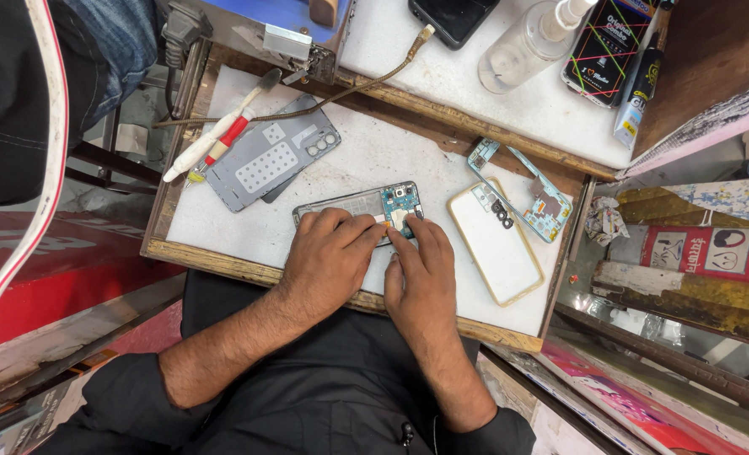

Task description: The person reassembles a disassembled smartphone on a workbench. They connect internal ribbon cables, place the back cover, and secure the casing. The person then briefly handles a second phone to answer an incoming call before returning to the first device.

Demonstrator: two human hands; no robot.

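An opened phone (374, 202) with its circuit board exposed lies on the white work board (248, 227). My left hand (328, 257) rests over its lower half, fingers pressing on the body. With its fingertips, my right hand (419, 274) touches the board's right end near the camera module. Neither hand lifts the phone. A grey back cover (269, 154) lies to the upper left.
A clear phone case (496, 244) and a thin inner frame (530, 190) lie to the right. A white brush (214, 135) and a red-handled tool (222, 145) sit at upper left. On the raised shelf behind stand a spray bottle (530, 42), a dark phone (452, 17) and a cable (366, 84).
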